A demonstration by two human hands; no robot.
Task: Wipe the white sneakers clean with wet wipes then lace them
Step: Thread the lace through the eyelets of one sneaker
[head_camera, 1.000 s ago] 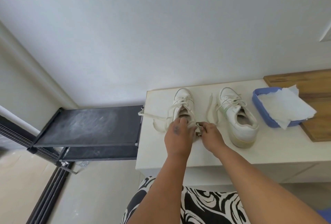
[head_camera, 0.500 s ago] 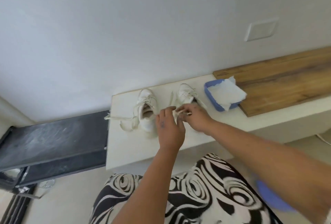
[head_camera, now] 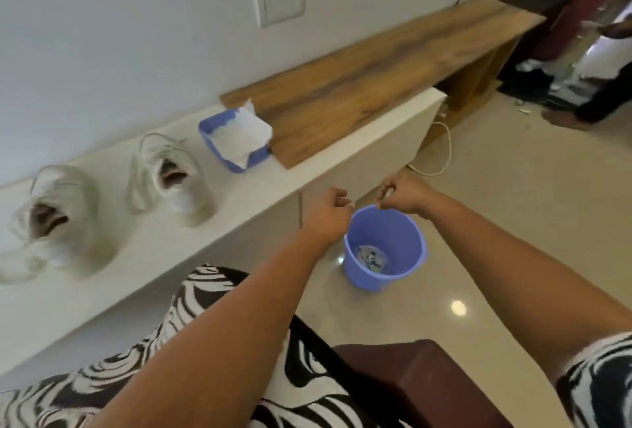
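Both hands reach out over the floor to the right of the white desk [head_camera: 239,209]; the left hand [head_camera: 328,212] has its fingers curled in, its grip apparently on nothing, though blur hides the fingertips; the right hand [head_camera: 400,195] is curled too, pinching something small and pale that I cannot identify; both hover above the rim of a blue bucket [head_camera: 386,250] standing on the floor. The two white sneakers sit on the desk, well left of the hands; the left sneaker [head_camera: 58,219] nearer, the right sneaker [head_camera: 171,178] farther, laces loose; just right of it lies a blue tray [head_camera: 219,144] holding white wipes [head_camera: 242,135].
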